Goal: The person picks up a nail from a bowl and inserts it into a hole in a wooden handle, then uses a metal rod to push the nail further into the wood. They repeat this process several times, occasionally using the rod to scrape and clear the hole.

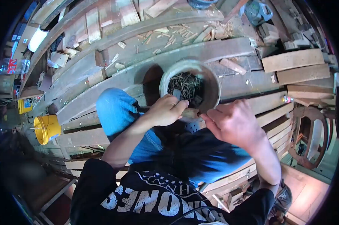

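Observation:
My left hand [165, 111] is closed around a short brown piece of wood [191, 113], whose end shows to the right of the thumb. Just right of it, my right hand [231, 120] is closed, thumb and fingers pressed together near the wood's end. What those fingers hold, if anything, is too small to make out. Directly beyond both hands stands a round pale bucket [210, 75]. Many thin nails [185, 83] lie inside it, with a flat grey piece [176, 93] among them, close to my left hand.
Planks [229, 50] run across the floor around the bucket. Wood chips [173, 37] lie beyond it. A yellow bucket [47, 129] stands at left, a blue jug [257, 13] at the upper right. Stacked boards [293, 60] and an oval wooden frame [321, 137] are at right.

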Motion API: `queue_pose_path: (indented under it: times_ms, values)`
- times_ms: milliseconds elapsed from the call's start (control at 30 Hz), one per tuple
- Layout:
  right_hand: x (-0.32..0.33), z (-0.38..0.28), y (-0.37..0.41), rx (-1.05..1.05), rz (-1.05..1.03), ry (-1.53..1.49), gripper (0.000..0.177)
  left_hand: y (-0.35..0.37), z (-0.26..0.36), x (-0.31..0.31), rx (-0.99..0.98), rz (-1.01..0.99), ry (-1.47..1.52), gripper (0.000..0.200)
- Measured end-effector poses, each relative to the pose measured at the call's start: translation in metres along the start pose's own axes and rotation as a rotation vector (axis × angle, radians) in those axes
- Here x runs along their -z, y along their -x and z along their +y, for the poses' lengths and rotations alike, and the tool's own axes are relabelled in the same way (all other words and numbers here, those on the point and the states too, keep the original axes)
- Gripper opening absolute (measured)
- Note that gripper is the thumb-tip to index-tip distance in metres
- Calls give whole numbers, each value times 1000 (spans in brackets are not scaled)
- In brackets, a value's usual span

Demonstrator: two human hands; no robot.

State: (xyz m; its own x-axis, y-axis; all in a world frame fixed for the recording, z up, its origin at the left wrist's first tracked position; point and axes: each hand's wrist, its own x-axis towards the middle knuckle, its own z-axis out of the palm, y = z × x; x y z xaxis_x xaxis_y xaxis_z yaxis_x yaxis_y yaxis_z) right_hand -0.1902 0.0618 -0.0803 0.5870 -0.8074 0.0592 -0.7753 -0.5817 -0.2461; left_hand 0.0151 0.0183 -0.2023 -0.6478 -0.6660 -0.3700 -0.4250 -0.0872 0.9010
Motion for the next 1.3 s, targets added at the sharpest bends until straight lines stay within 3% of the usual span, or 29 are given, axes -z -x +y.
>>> queue_pose_path:
  times_ms: [67, 167, 267, 400, 467, 533, 567, 733, 800, 833, 900, 967, 1100, 1167, 1300]
  values:
    - [-6, 3, 4, -27, 0, -99, 22, 3, 2, -2, 35, -11, -17, 47]
    - [-26, 2, 8, -135, 191, -554, 14, 8, 20, 12, 202, -121, 98, 47]
    - [-27, -13, 4, -244, 298, -604, 14, 11, 16, 13, 212, -82, 346, 47]
    - [-29, -17, -1, -302, 415, -653, 14, 7, 9, 17, 109, -218, 507, 47]
    - [-28, -15, 0, -348, 407, -665, 14, 5, 10, 10, 100, -208, 499, 50]
    - [-26, -16, 2, -391, 394, -689, 13, 7, 24, 1, 102, 26, 549, 51]
    - [-23, -18, 3, -389, 391, -589, 13, 5, 12, 2, 31, -2, 379, 57]
    - [-19, -20, 14, -384, 403, -292, 12, 4, 16, -5, -118, 38, 238, 70]
    - [-14, -20, 15, -394, 395, -246, 13, 2, 15, -10, -364, 10, 309, 62]
    - [-11, -19, 15, -399, 366, -166, 15, 0, 13, -14, -454, 14, 326, 47]
    - [-5, -20, 16, -411, 339, -88, 16, 2, 19, -11, -432, 1, 258, 37]
    - [1, -20, 18, -418, 255, -86, 7, 1, 20, -10, -406, -4, 228, 23]
    - [3, -23, 19, -429, 245, -85, 8, 1, 20, -17, -347, 15, 272, 23]
    - [6, -26, 19, -450, 225, -110, 9, -1, 17, -21, -503, 136, 206, 24]
    - [7, -33, 19, -480, 198, -89, 10, -4, 14, -24, -615, 236, 69, 22]
